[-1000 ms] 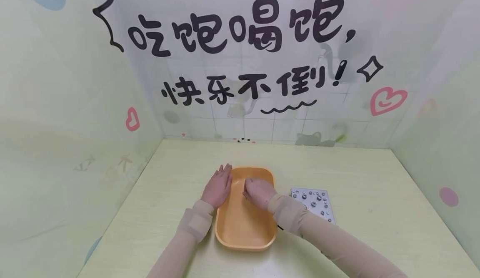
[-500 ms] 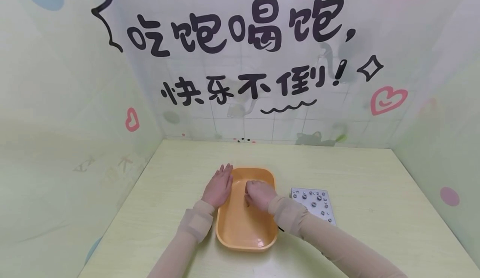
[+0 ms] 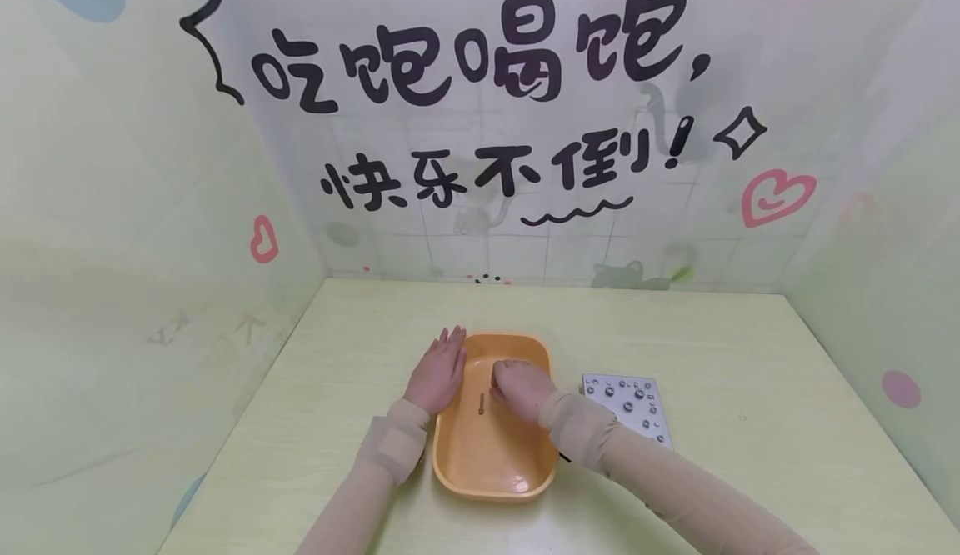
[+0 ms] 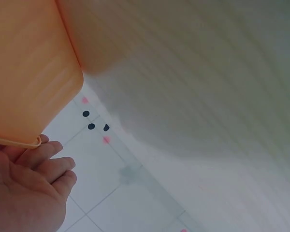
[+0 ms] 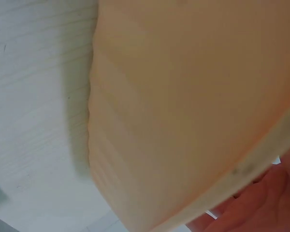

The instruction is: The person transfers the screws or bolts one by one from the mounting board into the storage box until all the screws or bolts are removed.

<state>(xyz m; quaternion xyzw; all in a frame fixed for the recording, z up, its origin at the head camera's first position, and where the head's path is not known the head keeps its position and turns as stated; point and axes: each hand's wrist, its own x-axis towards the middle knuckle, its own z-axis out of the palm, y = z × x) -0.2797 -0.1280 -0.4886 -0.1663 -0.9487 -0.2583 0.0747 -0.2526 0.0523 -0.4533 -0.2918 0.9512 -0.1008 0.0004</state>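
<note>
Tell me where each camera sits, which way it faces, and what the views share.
Head: head-worn, facing forward and down at the tray, table and wall; left hand, right hand and both sleeves show.
Left wrist: wrist-worn, facing the tray's outside, table and wall; left hand at lower left.
Right wrist: wrist-worn, facing the tray's outside and table; part of the right hand at lower right.
Shared: head and left wrist both show the tray and left hand.

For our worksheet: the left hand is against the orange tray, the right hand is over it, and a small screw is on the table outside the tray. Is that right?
Not quite: the screw is inside the tray, not on the table, as the head view shows. The left hand is against the tray and the right hand over it, as stated.
</note>
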